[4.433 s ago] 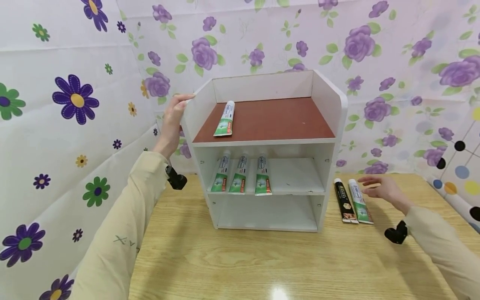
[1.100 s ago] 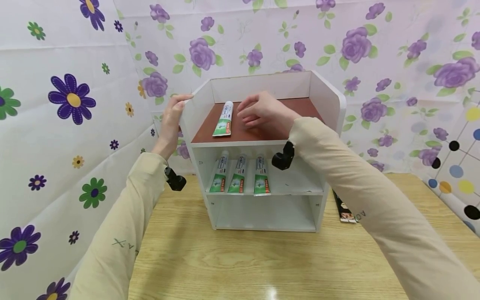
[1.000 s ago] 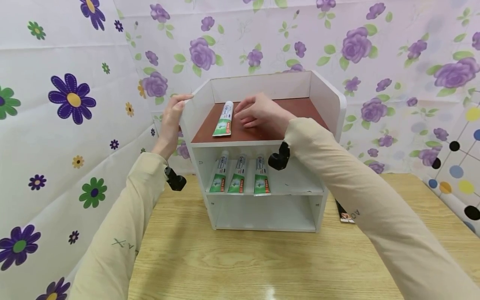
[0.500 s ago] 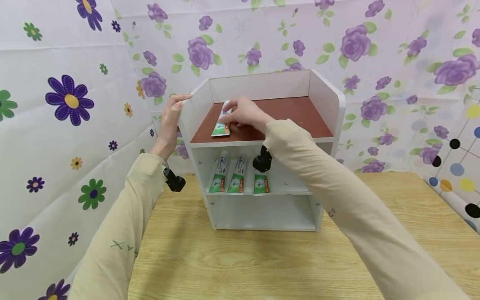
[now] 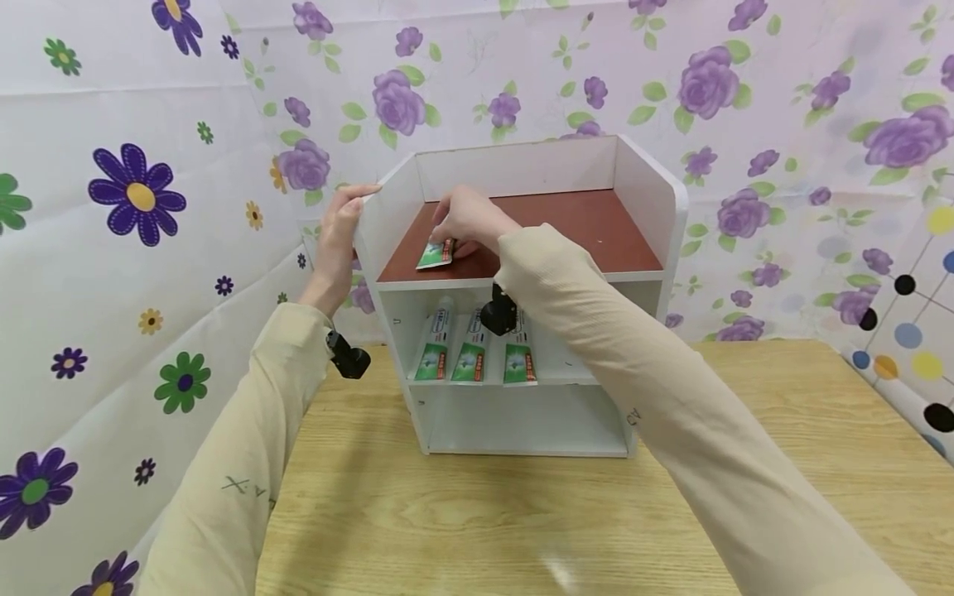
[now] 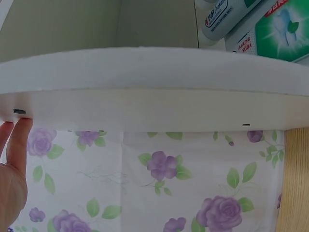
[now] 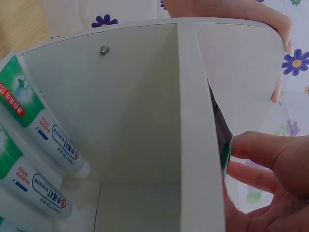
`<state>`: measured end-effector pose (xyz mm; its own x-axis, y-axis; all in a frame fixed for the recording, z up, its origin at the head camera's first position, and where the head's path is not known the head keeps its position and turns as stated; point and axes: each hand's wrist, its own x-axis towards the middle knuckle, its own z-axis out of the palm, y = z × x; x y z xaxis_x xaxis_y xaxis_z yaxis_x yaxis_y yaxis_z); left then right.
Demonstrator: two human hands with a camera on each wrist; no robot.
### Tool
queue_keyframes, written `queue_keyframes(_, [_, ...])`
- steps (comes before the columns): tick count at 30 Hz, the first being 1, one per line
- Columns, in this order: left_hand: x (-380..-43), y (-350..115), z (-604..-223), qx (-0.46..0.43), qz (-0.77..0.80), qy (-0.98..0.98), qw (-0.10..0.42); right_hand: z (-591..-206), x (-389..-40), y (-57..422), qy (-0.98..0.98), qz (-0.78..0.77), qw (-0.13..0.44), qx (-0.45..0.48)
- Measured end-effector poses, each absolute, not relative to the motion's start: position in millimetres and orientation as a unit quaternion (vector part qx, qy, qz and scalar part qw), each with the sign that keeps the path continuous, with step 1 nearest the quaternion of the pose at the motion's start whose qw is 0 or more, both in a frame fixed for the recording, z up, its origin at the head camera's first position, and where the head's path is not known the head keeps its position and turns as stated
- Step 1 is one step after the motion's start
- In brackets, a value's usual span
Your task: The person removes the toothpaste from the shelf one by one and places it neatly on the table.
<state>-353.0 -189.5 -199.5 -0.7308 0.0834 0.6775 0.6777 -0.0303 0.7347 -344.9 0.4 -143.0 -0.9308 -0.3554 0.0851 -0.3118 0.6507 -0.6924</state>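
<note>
A toothpaste tube with a green lower end lies at the left of the red-brown top of a small white shelf unit. My right hand pinches it and covers its cap end. In the right wrist view the tube shows edge-on, between thumb and fingers at the top board's edge. My left hand grips the upper edge of the unit's left side panel; the left wrist view shows its fingers against the panel's outer face. Three similar tubes lie on the middle shelf, partly overlapped by the right wrist camera.
The unit stands on a wood-grain table, with a bottom compartment under the middle shelf. Flowered cloths hang behind and at the left. My right sleeve crosses the unit's right front and hides part of the table.
My right hand has come from beside the tubes on the table to the unit's top, then leftward onto the tube there, and grips it. The left hand has stayed on the panel.
</note>
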Motion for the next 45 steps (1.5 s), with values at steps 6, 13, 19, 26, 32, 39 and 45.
queue_keyframes(6, [-353.6, -190.4, -200.0, -0.289, -0.650, -0.666, 0.227, -144.0, -349.2, 2.1, 0.864, -0.468, 0.075, -0.172])
queue_keyframes(13, [-355.1, -190.6, -200.1, -0.286, -0.651, -0.667, 0.223, -145.4, -351.0, 16.8, 0.801, -0.565, 0.135, -0.143])
queue_keyframes(19, [-355.8, -189.9, -200.5, -0.289, -0.653, -0.663, 0.224, -148.8, -348.6, 33.1, 0.738, -0.643, 0.150, -0.141])
queue_keyframes(26, [-355.1, -188.8, -199.7, -0.293, -0.651, -0.664, 0.224, -140.7, -341.5, 53.2, 0.718, -0.670, 0.113, -0.151])
queue_keyframes(32, [-355.0, -191.6, -200.0, -0.287, -0.654, -0.664, 0.223, -124.7, -334.5, 65.4, 0.735, -0.651, 0.113, -0.153])
queue_keyframes(39, [-354.6, -191.2, -200.6, -0.289, -0.656, -0.660, 0.225, -106.5, -327.0, 83.9, 0.748, -0.635, 0.111, -0.158])
queue_keyframes(45, [-354.4, -189.3, -200.0, -0.293, -0.654, -0.658, 0.230, -88.3, -320.1, 107.7, 0.724, -0.668, 0.110, -0.133])
